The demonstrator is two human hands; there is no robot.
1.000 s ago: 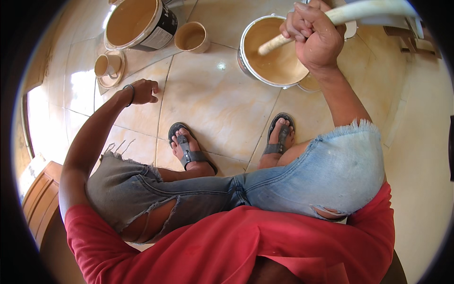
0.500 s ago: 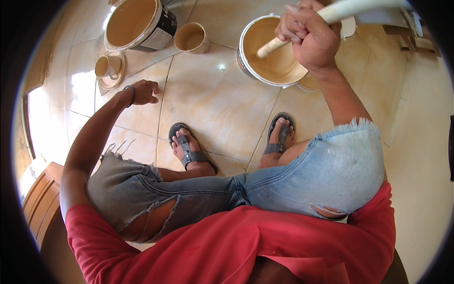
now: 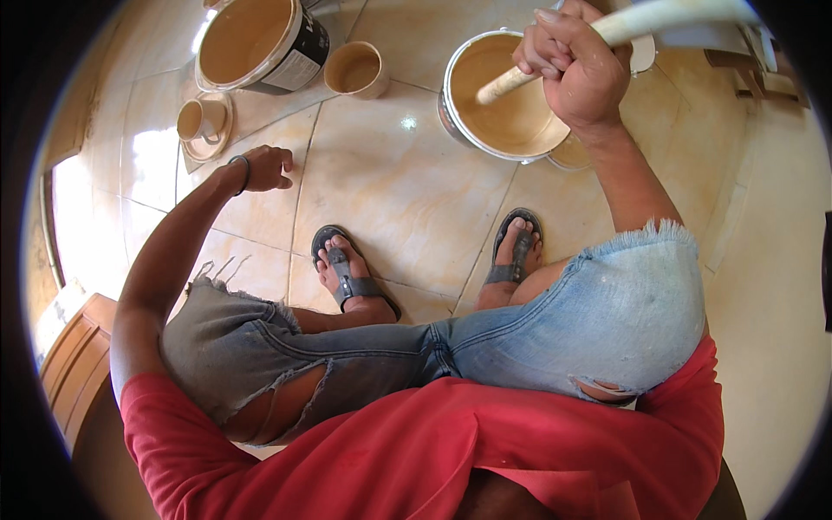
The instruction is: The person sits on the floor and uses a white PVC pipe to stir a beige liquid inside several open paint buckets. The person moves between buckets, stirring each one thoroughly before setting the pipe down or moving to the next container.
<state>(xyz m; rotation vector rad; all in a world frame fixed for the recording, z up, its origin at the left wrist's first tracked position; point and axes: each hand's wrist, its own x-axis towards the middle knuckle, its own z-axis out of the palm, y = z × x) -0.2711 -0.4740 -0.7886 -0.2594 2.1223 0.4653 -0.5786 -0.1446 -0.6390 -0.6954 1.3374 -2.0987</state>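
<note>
My right hand [image 3: 582, 74] is wrapped round a thick pale stick [image 3: 637, 24], which slants down to the left. Its lower end reaches into a white-rimmed bucket [image 3: 453, 130] of smooth tan liquid [image 3: 496, 71]. How deep the tip sits in the liquid I cannot tell. My left hand [image 3: 267, 167] hangs over the tiled floor with nothing in it, its fingers loosely bent and apart. Closest to it is a tan-coated mug [image 3: 198, 120] with a handle, standing on a round saucer-like lid [image 3: 223, 139].
A second bucket [image 3: 299, 69], dark-sided and tan inside, stands at the far left, beside a small tan tub [image 3: 381, 82]. My sandalled feet [image 3: 344, 273] rest on the floor tiles [image 3: 390, 191]. Wooden furniture [image 3: 78, 368] is at the left edge, and dark wooden pieces [image 3: 737, 65] lie far right.
The buckets, tub and mug sit very slightly farther right in the picture. Both hands and the stick keep nearly the same pose.
</note>
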